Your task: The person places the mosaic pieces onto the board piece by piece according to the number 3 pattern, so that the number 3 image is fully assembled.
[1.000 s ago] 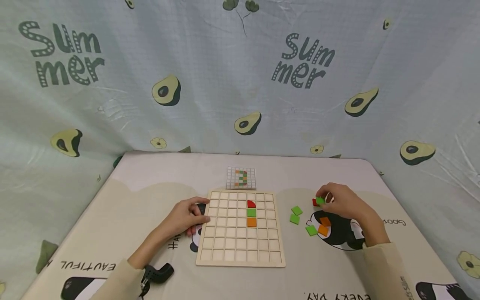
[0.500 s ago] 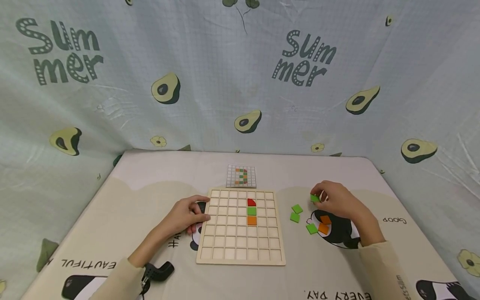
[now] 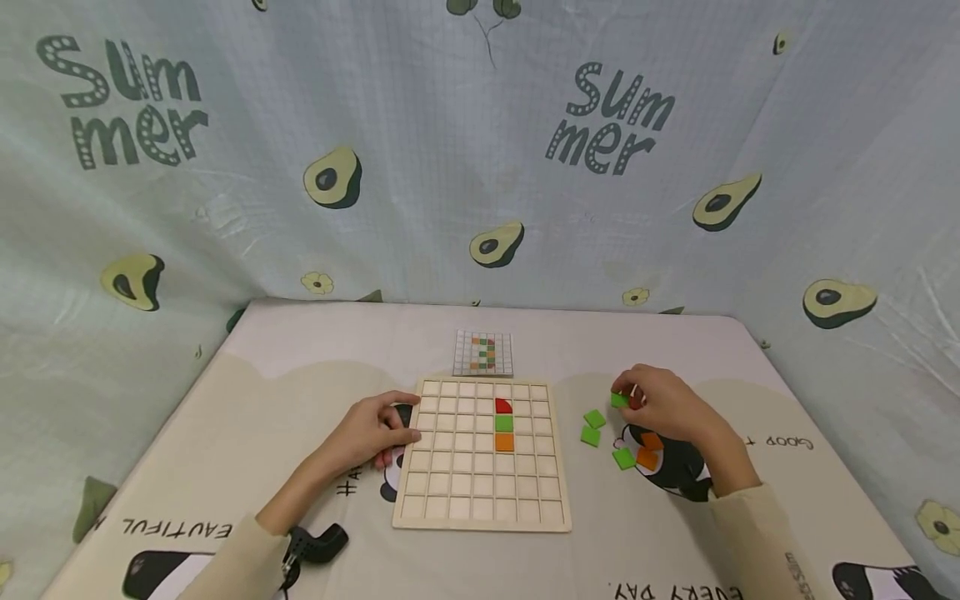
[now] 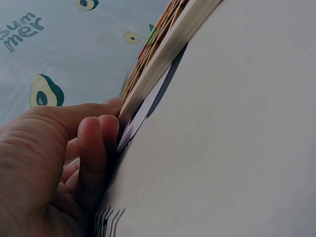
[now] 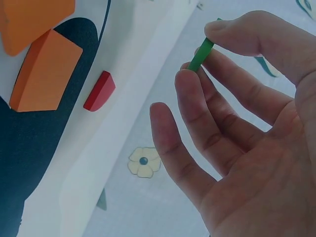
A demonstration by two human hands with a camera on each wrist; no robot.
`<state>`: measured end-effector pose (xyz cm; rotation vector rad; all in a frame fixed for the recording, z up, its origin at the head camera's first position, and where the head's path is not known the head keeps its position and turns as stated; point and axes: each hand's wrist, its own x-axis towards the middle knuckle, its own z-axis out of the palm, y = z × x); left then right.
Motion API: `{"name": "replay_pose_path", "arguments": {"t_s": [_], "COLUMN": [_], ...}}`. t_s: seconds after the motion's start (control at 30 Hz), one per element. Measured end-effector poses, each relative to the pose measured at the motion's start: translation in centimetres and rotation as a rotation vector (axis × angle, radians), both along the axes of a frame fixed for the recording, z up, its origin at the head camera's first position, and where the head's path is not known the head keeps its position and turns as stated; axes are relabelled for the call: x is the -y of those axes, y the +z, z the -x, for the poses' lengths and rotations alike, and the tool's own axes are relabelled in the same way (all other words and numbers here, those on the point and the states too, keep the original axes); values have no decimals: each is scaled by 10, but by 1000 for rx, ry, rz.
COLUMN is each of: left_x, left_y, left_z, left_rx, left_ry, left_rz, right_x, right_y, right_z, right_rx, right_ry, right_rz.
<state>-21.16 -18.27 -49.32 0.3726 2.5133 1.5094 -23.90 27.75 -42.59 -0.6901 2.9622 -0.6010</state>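
Note:
My right hand point(image 3: 663, 404) pinches a green square tile point(image 5: 201, 57) between thumb and fingertips. In the right wrist view the tile shows edge-on, and the little finger stands apart from it. A red quarter-round tile point(image 5: 101, 91) lies on the cloth below that hand. With thumb and index finger spread along its left edge, my left hand point(image 3: 375, 429) touches the wooden grid board point(image 3: 457, 483); its other fingers are bent beside the edge. One column of the board holds a red tile point(image 3: 503, 407), a green tile point(image 3: 504, 423) and an orange tile point(image 3: 505, 442).
Behind the board lies a small pattern card point(image 3: 483, 353) with coloured squares. Loose green tiles point(image 3: 591, 436) and orange tiles point(image 3: 647, 457) lie to the board's right. A black curved object point(image 3: 318, 546) sits by the left sleeve. A printed curtain point(image 3: 420, 167) hangs behind the table.
My right hand has lifted the green tile off the red quarter-round tile's spot and shifted slightly left. The left hand and the board keep their places.

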Motion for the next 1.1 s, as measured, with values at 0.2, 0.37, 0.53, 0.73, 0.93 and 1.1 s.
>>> {"name": "replay_pose_path", "arguments": {"t_s": [0.2, 0.37, 0.53, 0.73, 0.93, 1.1], "left_x": [0, -1, -1, -1, 0, 0], "left_y": [-3, -3, -3, -3, -4, -4], "left_z": [-2, -1, -1, 0, 1, 1], "left_rx": [6, -1, -5, -8, -13, -23], "left_ry": [-1, 1, 1, 2, 0, -20], "left_rz": [-3, 0, 3, 9, 10, 5], "right_x": [2, 6, 11, 16, 24, 31], "right_y": [-2, -1, -1, -2, 0, 0], "right_z": [-2, -3, -4, -5, -8, -11], "right_rx": [-21, -51, -71, -85, -93, -95], "right_ry": [21, 48, 65, 73, 96, 104], "right_rz": [-10, -18, -21, -27, -16, -6]}}
